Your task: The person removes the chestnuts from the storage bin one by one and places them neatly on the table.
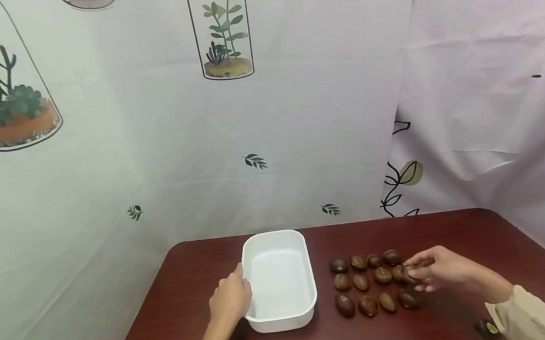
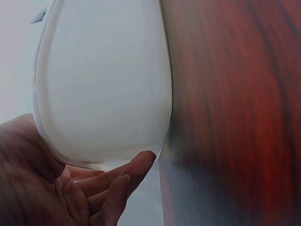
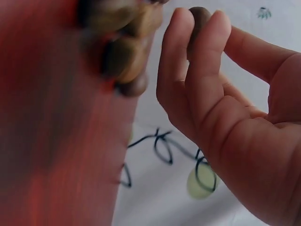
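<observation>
A white rectangular dish [image 1: 282, 324] with rounded corners stands on the table, its inside bare. My left hand [image 1: 231, 297] holds its left side; in the left wrist view the fingers [image 2: 141, 165] bend against the outer wall, while the thumb is hidden. To the right lie several smooth brown ovals [image 1: 367, 306] resembling nuts or pebbles, in three rough rows. At the right end of the middle row, my right hand [image 1: 443, 268] pinches one dark brown oval [image 3: 200, 18] between thumb and fingertips. Others of its kind [image 3: 123, 59] appear blurred beside it in the right wrist view.
The dark red wooden table [image 1: 187, 308] ends at the back against a pale cloth [image 1: 183, 148] printed with plants and leaves. More cloth hangs along both sides. The dish stands left of the brown ovals, with a strip of table between.
</observation>
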`<control>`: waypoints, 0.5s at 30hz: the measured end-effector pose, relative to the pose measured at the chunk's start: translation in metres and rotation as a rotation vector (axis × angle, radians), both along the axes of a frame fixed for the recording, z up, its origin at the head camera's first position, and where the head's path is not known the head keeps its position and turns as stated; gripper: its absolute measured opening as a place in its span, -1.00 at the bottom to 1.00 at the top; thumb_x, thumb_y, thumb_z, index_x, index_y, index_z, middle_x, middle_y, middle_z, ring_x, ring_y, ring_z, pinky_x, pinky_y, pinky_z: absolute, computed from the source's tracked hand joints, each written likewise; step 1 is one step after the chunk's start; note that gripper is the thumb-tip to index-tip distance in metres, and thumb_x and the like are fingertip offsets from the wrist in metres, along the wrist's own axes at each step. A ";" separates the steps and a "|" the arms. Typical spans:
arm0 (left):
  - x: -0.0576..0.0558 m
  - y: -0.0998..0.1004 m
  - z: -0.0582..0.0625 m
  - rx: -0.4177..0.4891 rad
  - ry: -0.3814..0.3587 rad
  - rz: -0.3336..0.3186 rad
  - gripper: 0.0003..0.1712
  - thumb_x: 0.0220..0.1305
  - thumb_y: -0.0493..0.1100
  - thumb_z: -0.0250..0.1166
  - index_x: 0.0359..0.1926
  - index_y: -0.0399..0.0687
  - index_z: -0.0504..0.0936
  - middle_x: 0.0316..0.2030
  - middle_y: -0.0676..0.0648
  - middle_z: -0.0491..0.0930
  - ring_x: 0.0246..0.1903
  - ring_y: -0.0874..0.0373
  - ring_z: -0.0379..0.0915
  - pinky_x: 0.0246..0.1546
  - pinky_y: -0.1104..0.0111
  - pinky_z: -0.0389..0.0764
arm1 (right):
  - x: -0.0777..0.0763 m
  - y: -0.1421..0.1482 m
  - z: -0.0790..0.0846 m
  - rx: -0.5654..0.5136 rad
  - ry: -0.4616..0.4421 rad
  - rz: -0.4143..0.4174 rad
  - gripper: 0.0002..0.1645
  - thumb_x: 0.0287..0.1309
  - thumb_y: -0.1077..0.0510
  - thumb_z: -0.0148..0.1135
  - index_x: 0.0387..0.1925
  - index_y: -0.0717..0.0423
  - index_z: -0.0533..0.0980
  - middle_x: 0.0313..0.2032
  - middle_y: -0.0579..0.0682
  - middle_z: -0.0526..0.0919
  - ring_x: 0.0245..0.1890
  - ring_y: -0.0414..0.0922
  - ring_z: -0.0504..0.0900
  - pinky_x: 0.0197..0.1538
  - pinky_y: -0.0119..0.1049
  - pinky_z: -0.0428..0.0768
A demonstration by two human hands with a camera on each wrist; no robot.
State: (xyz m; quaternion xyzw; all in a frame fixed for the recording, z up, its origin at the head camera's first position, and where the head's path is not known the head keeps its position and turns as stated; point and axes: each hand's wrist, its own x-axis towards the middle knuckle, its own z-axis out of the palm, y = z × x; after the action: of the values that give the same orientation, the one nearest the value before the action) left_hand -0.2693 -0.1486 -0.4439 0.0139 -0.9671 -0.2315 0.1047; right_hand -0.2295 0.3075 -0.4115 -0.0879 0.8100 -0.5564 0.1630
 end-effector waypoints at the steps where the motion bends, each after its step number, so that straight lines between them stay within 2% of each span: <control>1: 0.000 0.000 0.000 0.000 0.001 -0.001 -0.44 0.38 -0.17 0.09 0.37 -0.17 0.43 0.04 -0.34 0.61 -0.21 -0.28 0.63 -0.33 -0.13 0.57 | 0.002 0.004 -0.003 -0.003 -0.006 -0.003 -0.40 0.29 0.23 0.27 0.15 0.65 0.34 -0.27 0.00 0.70 -0.38 -0.07 0.73 -0.37 -0.28 0.65; 8: 0.001 -0.001 0.000 0.003 0.004 0.001 -0.45 0.39 -0.17 0.08 0.37 -0.18 0.42 0.05 -0.34 0.61 -0.22 -0.27 0.63 -0.33 -0.13 0.57 | 0.008 0.024 -0.023 -0.025 -0.050 -0.014 -0.43 0.29 0.31 0.22 0.12 0.72 0.28 -0.33 -0.03 0.66 -0.42 -0.09 0.72 -0.39 -0.34 0.63; 15: 0.001 0.000 0.000 0.005 0.003 0.003 -0.45 0.39 -0.17 0.09 0.37 -0.18 0.42 0.05 -0.34 0.61 -0.21 -0.28 0.63 -0.32 -0.13 0.57 | 0.009 0.032 -0.036 -0.027 -0.079 -0.015 -0.51 0.28 0.34 0.21 0.05 0.73 0.33 -0.37 -0.01 0.70 -0.46 -0.10 0.71 -0.40 -0.36 0.63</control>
State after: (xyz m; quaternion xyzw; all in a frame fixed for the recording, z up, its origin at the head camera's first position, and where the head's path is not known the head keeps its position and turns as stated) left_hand -0.2679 -0.1482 -0.4436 0.0155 -0.9663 -0.2337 0.1064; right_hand -0.2200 0.3398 -0.4471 -0.0623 0.7960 -0.5715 0.1895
